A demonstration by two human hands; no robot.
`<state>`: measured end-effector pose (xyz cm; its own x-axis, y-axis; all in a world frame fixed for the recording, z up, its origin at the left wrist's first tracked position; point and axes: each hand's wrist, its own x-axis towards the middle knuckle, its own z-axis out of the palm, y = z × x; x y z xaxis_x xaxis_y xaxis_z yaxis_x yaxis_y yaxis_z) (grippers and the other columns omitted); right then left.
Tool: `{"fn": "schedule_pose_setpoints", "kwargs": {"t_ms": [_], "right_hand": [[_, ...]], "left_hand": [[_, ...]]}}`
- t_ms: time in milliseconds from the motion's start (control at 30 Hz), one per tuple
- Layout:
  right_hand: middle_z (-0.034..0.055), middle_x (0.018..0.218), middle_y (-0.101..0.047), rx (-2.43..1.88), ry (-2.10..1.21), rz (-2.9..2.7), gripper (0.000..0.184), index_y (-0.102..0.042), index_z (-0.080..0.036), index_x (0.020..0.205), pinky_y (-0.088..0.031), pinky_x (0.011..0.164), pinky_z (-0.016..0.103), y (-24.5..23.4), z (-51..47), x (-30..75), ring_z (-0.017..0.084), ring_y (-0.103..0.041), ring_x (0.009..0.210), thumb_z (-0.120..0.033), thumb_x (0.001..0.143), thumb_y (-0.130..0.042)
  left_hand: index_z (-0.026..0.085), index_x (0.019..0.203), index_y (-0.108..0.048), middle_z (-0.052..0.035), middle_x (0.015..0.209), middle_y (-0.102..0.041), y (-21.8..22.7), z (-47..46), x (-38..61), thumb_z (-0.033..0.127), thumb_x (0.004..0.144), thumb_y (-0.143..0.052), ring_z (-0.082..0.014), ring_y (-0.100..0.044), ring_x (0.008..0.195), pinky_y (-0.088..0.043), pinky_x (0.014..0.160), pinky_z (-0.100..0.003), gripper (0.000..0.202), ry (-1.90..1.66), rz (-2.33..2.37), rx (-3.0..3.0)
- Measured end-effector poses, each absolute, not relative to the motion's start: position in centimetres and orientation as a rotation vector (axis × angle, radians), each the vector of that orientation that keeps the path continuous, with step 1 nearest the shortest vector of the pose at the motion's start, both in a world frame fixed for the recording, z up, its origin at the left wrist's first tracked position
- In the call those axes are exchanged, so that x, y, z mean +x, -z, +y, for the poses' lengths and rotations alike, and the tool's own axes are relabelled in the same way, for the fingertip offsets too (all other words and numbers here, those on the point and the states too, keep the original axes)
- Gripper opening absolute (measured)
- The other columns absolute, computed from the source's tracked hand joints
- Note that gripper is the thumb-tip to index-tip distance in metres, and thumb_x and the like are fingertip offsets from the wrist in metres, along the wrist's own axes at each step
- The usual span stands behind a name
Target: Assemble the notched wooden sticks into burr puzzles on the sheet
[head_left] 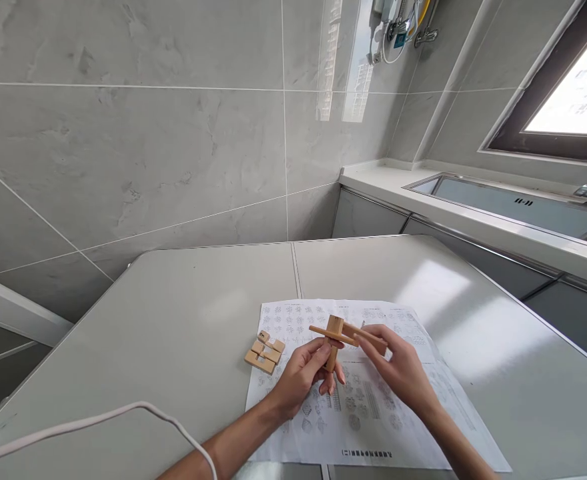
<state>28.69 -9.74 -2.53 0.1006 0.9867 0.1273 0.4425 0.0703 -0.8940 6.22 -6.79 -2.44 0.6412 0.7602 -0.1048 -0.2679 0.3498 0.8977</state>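
Observation:
My left hand [309,373] is closed around an upright wooden puzzle piece [333,341], with a thin flat piece crossing it. On the right, my right hand [393,357] pinches another wooden puzzle piece [366,337] that slants against the crossed ones. How the pieces interlock is partly hidden by my fingers. Beneath both hands lies a printed instruction sheet [373,447] covered with small diagrams. At its left edge rest several notched wooden pieces [265,353], close together, one marked with a number.
The sheet lies on a pale table [183,320] with a seam down its middle. A white cable [98,417] curves across the lower left, over my left forearm. Beyond the table's right side is a counter with a sink [513,200]; a tiled wall [173,147] stands behind.

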Motion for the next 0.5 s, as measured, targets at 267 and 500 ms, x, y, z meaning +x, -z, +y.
{"fn": "schedule_pose_setpoints", "kwargs": {"t_ms": [267, 500], "right_hand": [[0.0089, 0.104, -0.078, -1.461, -1.070, -0.880, 0.041, -0.077, -0.021, 0.097, -0.055, 0.089, 0.040, 1.4, -10.6, 29.7, 0.032, -0.069, 0.107, -0.061, 0.085, -0.082], [0.0003, 0.082, -0.062, -1.270, -1.231, -0.699, 0.040, -0.073, -0.023, 0.092, -0.051, 0.070, 0.029, 0.7, -10.7, 28.7, 0.017, -0.053, 0.075, -0.059, 0.082, -0.086]], "left_hand": [[0.014, 0.122, -0.067, -0.0047, 0.078, -0.070, 2.3, -6.7, 6.2, 0.055, 0.105, -0.063, -0.0097, -0.055, 0.054, -0.036, 0.055, -0.024, 0.045, -0.738, 0.591, 0.954], [0.015, 0.118, -0.066, -0.0042, 0.077, -0.070, 2.2, -6.7, 6.2, 0.056, 0.102, -0.066, -0.0102, -0.053, 0.052, -0.037, 0.056, -0.026, 0.045, -0.754, 0.616, 0.907]]}}
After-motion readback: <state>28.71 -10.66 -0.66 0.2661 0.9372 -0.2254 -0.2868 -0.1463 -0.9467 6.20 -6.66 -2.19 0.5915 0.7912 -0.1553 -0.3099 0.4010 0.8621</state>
